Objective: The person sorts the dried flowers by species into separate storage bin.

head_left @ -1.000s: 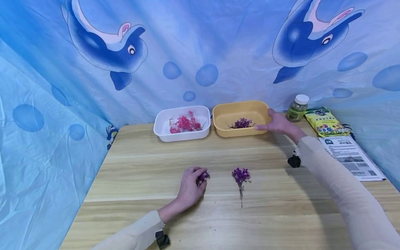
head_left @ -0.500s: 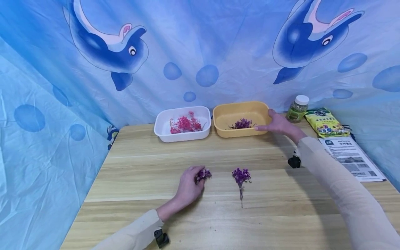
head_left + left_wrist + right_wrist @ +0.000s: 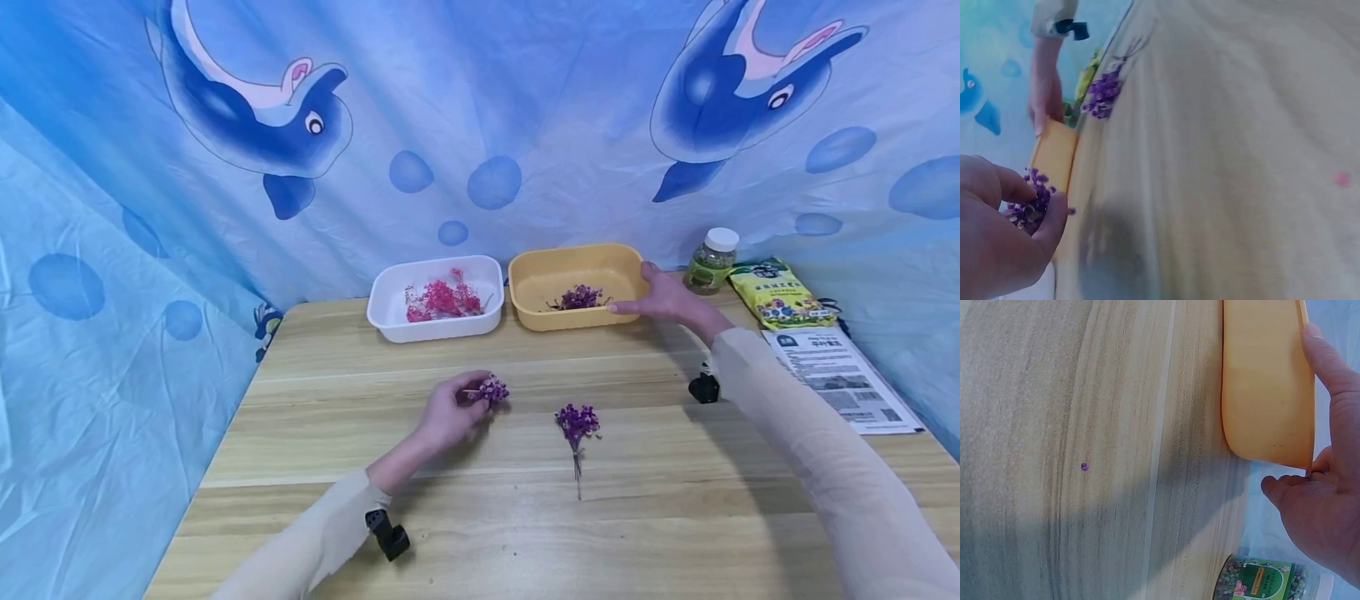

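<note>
My left hand [image 3: 447, 418] pinches a small bunch of dried purple flowers [image 3: 492, 389] between thumb and fingers, just above the table; its stems are mostly hidden by the hand. In the left wrist view the purple blossoms [image 3: 1034, 203] stick out between thumb and forefinger. My right hand [image 3: 670, 300] grips the right end of a yellow plastic basin [image 3: 558, 320], thumb on the front rim and fingers at its end. Inside that basin lie more purple flowers [image 3: 581, 297]. Another tied purple bunch [image 3: 577, 423] lies on the table between the hands, stems toward me.
Left of the yellow basin stands a white basin [image 3: 442, 332] holding pink dried flowers [image 3: 448, 298]. At the back right are a lidded jar [image 3: 711, 262], a yellow packet [image 3: 780, 293] and a printed sheet [image 3: 843, 379]. A blue dolphin curtain [image 3: 480, 108] hangs behind the table.
My left hand has lifted its purple bunch slightly and moved it away from me, toward the basins. My right hand stays on the yellow basin.
</note>
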